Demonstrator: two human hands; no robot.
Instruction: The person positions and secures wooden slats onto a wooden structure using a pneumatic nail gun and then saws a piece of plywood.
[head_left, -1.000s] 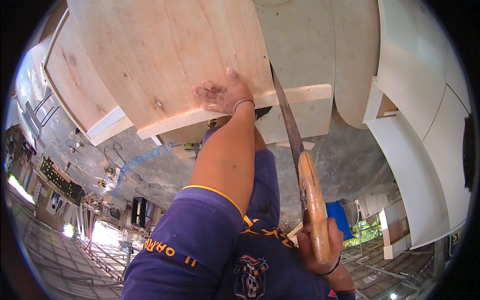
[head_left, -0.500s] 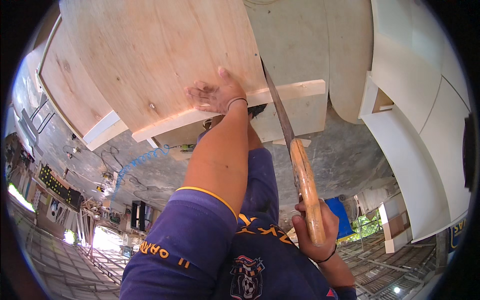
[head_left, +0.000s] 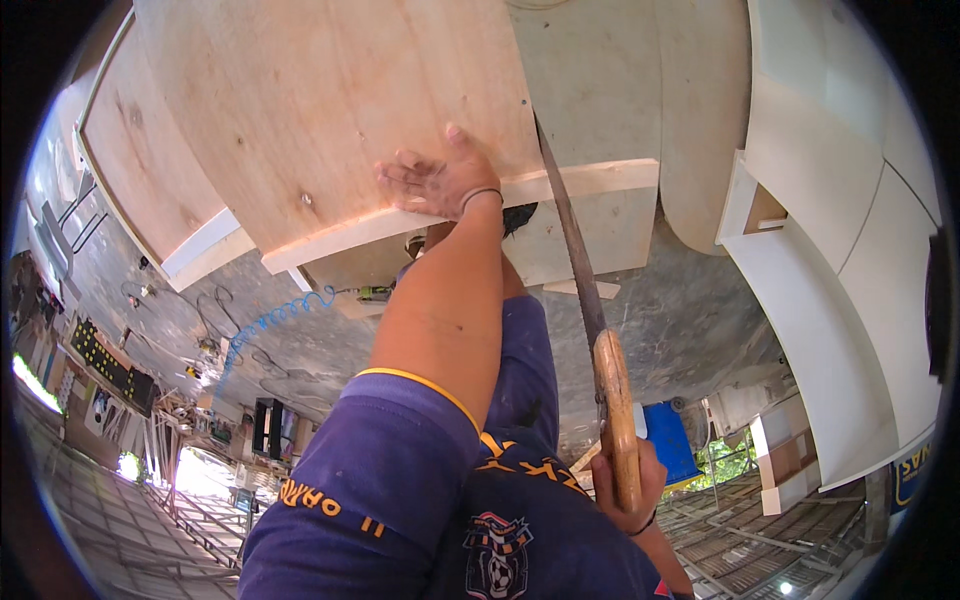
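L hand (head_left: 440, 188) splayed on panel (head_left: 330, 100), fingers holding nil; R hand (head_left: 645, 478) wrapped on saw (head_left: 592, 305); strip (head_left: 612, 177) R of panel prob. unsevered.

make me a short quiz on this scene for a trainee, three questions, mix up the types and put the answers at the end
1. Multiple choice: what does the right hand hold?
a) a hammer
b) a handsaw
c) a paintbrush

2. True or false: both hands are gripping the saw's handle.

3. Fill in the blank: the coiled hose toward the left of the picture is ____ in colour.

Key:
1. b
2. False; only the right hand grips it, while the left hand is spread on the plywood sheet.
3. blue
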